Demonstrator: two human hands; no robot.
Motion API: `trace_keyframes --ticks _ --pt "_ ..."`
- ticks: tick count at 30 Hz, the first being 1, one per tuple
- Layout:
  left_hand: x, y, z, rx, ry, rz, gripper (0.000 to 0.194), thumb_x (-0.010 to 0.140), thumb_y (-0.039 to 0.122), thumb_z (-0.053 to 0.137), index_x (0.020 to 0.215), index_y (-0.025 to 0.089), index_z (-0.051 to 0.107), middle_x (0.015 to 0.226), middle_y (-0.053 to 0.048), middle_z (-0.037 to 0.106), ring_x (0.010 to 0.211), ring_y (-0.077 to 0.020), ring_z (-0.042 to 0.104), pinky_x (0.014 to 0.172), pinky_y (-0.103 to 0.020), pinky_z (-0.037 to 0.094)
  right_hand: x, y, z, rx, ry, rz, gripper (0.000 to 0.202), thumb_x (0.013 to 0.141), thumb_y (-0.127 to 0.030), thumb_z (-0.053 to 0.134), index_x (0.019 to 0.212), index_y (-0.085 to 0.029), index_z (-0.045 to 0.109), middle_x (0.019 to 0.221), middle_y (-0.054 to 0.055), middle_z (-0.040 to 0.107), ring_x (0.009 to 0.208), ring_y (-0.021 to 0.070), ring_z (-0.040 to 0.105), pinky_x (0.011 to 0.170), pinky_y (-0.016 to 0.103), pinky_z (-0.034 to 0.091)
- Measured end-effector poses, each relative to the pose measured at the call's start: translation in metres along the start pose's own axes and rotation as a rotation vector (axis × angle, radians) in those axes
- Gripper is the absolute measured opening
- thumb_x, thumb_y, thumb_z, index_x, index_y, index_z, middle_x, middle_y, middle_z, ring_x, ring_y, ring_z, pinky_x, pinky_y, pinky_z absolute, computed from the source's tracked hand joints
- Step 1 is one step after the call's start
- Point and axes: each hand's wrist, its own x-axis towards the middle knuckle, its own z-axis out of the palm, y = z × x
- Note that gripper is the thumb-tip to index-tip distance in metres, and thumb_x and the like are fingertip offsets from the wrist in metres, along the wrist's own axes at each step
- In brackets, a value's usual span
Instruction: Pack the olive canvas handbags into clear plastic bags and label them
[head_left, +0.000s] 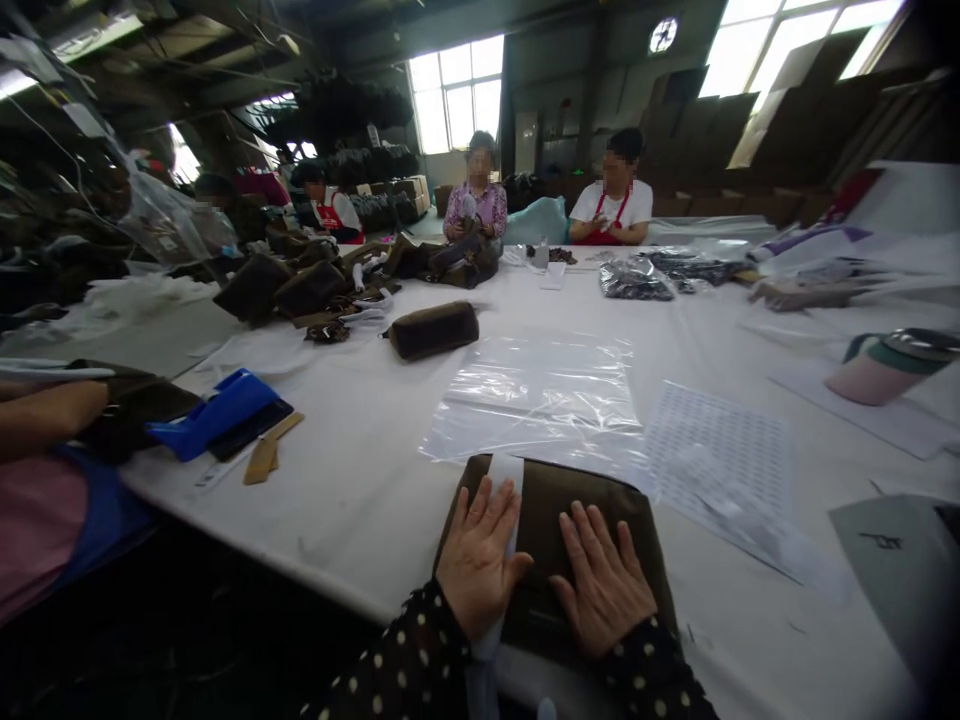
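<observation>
A dark olive-brown bag (544,510) lies flat at the table's near edge, with a white strip (507,468) running across its left part. My left hand (480,565) rests on the bag and partly over the strip, fingers stretched out. To its right, my right hand (602,580) lies flat on the bag with its fingers spread. Neither hand grips anything. Just beyond the bag is a clear plastic bag (536,400), spread flat. A sheet of small printed labels (720,450) lies to the right, partly under clear plastic.
A brown pouch (433,330) stands farther back, near a pile of brown bags (315,285). A blue tape dispenser (225,412) sits at left beside a co-worker's arm (52,418). On the right is a pink-and-green cup (889,365). Several people are across the white table (360,510).
</observation>
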Motion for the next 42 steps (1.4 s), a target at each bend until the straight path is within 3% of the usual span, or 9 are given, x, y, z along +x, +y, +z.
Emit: trace_keyframes --ticks 7,11,15,19,24,27,31,38,42 --pt "0.005 -0.013 -0.006 -0.476 -0.128 -0.159 0.059 0.087 0.052 0.038 0.140 0.028 0.028 0.147 -0.004 0.027 0.138 -0.0284 0.013 0.111 -0.053 0.003 0.001 0.001 -0.002 0.028 -0.012 -0.060 0.063 0.084 -0.034 0.048 0.140 -0.014 0.027 0.144 0.017 0.030 0.131 0.0316 0.029 0.105 0.054 0.023" --pt "0.000 -0.025 -0.037 -0.661 -0.001 -0.207 0.052 0.089 0.051 0.033 0.133 0.027 0.044 0.145 -0.004 0.033 0.136 -0.0272 0.021 0.112 -0.049 0.014 -0.003 0.026 -0.039 0.234 0.087 -0.028 0.059 0.084 -0.030 0.050 0.138 -0.018 0.029 0.147 0.016 0.022 0.132 0.0353 0.026 0.101 0.057 0.031" --pt "0.023 -0.070 -0.049 -0.594 0.217 -0.458 0.033 0.087 0.041 0.044 0.106 0.021 0.063 0.122 -0.008 0.058 0.115 -0.0243 0.051 0.103 -0.041 0.036 0.033 0.092 -0.063 0.356 0.169 0.084 0.038 0.085 -0.020 0.052 0.123 -0.021 0.047 0.132 0.010 0.046 0.120 0.0250 0.046 0.098 0.041 0.041" --pt "0.078 -0.125 -0.009 -0.514 0.073 -0.600 0.034 0.086 0.041 0.043 0.099 0.017 0.062 0.095 -0.008 0.067 0.084 -0.0189 0.062 0.083 -0.034 0.049 0.110 0.141 -0.019 0.448 0.048 0.050 0.031 0.086 -0.016 0.043 0.115 -0.017 0.053 0.119 0.009 0.057 0.110 0.0173 0.053 0.095 0.031 0.044" --pt "0.122 -0.155 0.049 -0.387 -0.213 -0.494 0.024 0.058 0.032 0.072 0.078 0.020 0.066 0.077 -0.004 0.065 0.076 -0.0213 0.059 0.078 -0.034 0.046 0.192 0.125 0.071 0.240 -0.498 -0.160 0.070 0.068 0.002 0.040 0.137 -0.011 0.033 0.141 0.010 0.038 0.130 0.0158 0.032 0.106 0.033 0.031" --pt "0.122 -0.159 0.066 -0.290 -0.353 -0.438 0.041 0.036 0.022 0.081 0.075 0.022 0.066 0.083 -0.004 0.063 0.087 -0.0282 0.056 0.081 -0.038 0.043 0.210 0.118 0.103 0.161 -0.615 -0.247 0.077 0.058 -0.008 0.060 0.133 -0.016 0.042 0.124 0.010 0.056 0.117 0.0252 0.049 0.100 0.043 0.036" --pt "0.114 -0.166 0.073 -0.238 -0.439 -0.386 0.049 0.043 0.034 0.081 0.089 0.025 0.067 0.095 -0.008 0.061 0.094 -0.0312 0.052 0.085 -0.042 0.040 0.202 0.126 0.102 0.039 -0.690 -0.281 0.024 0.063 -0.016 0.064 0.086 -0.017 0.069 0.076 0.008 0.069 0.079 0.0226 0.063 0.085 0.040 0.042" --pt "0.110 -0.171 0.064 -0.337 -0.461 -0.181 0.029 0.065 0.028 0.068 0.095 0.028 0.068 0.107 -0.006 0.063 0.100 -0.0265 0.052 0.092 -0.038 0.038 0.136 0.150 0.043 -0.134 -0.489 -0.223 0.012 0.074 -0.020 0.056 0.075 -0.016 0.067 0.096 0.012 0.063 0.111 0.0293 0.049 0.107 0.050 0.017" --pt "0.104 -0.162 0.043 -0.293 -0.389 -0.164 0.025 0.081 0.020 0.048 0.098 0.025 0.066 0.103 -0.009 0.062 0.095 -0.0237 0.055 0.089 -0.036 0.040 0.094 0.162 0.035 -0.122 -0.638 -0.095 0.025 0.080 -0.009 0.045 0.087 -0.020 0.066 0.073 0.003 0.067 0.069 0.0194 0.063 0.075 0.037 0.049"
